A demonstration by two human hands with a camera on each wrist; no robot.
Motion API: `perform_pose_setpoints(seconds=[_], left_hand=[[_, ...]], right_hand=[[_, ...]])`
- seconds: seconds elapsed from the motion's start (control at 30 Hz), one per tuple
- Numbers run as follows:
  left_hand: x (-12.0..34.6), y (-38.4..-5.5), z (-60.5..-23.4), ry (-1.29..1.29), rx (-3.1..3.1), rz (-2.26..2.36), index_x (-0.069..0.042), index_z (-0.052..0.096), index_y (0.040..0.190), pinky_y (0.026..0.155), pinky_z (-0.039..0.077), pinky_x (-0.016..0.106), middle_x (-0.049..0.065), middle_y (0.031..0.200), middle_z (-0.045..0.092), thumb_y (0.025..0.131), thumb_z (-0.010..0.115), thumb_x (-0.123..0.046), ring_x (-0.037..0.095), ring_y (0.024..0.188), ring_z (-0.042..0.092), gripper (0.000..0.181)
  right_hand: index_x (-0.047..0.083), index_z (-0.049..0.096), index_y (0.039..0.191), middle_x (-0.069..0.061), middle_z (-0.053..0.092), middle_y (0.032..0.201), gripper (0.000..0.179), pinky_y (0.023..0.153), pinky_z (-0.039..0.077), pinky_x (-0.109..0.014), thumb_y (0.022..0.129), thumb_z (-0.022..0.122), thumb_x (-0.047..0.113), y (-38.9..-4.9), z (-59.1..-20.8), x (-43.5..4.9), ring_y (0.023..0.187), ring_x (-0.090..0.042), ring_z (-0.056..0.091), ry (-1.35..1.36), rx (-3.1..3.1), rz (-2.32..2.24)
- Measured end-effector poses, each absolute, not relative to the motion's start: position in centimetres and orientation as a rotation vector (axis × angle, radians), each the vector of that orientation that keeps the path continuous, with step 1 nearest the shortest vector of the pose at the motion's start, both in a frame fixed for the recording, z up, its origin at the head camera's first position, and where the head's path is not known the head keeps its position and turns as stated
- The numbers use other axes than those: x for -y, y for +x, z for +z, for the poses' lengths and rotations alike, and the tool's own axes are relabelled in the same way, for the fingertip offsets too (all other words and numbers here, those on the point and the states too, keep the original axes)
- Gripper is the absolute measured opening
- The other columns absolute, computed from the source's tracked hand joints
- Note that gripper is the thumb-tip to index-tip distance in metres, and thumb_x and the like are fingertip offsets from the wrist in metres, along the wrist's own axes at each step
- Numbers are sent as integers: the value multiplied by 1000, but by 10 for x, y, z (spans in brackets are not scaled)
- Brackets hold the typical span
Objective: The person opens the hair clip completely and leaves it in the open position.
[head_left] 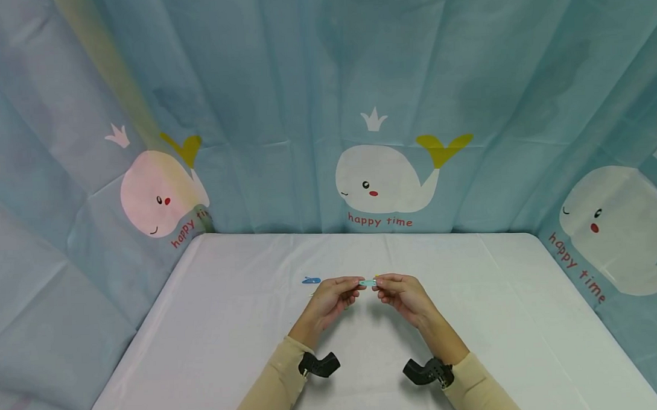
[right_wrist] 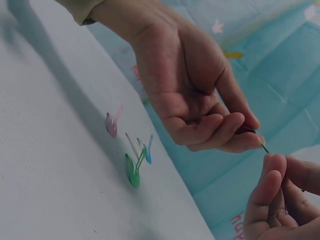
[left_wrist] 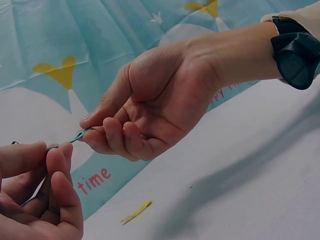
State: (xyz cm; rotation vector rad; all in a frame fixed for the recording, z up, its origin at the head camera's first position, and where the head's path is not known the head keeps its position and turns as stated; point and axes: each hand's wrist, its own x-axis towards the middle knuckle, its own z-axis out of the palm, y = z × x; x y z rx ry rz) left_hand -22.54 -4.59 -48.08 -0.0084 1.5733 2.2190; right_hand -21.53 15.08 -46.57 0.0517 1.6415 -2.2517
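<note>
A small teal hair clip [head_left: 367, 282] is held level above the table between both hands. My left hand [head_left: 332, 298] pinches one end between thumb and forefinger, its other fingers curled inward. The opposite end is pinched by my right hand [head_left: 404, 293] in the same way. Seen from the left wrist, the teal clip [left_wrist: 78, 136] shows edge-on as a thin strip bridging the fingertips; its ends are hidden under them. Just left of my left hand, a blue hair clip [head_left: 311, 280] lies on the table.
A white cloth covers the table [head_left: 229, 329]. The right wrist view shows a pink clip [right_wrist: 111, 125] and a green clip [right_wrist: 133, 172] lying there; a yellow clip [left_wrist: 136, 212] appears in the left wrist view. A whale-print curtain [head_left: 282, 110] hangs behind.
</note>
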Motion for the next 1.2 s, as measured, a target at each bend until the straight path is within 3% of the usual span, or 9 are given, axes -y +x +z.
perform_pose_setpoints(seconds=[1.2], left_hand=[[46,-223,-476,-42,-1526,2265,13,58,123,68,48,17,-4,85,71,95,59,-7,4,75,58,34]], right_hand=[[8,72,88,1,70,77,16,64,52,-18,94,59,2,-214,-463,-146,66,-5,61,49,-1611,-2312]])
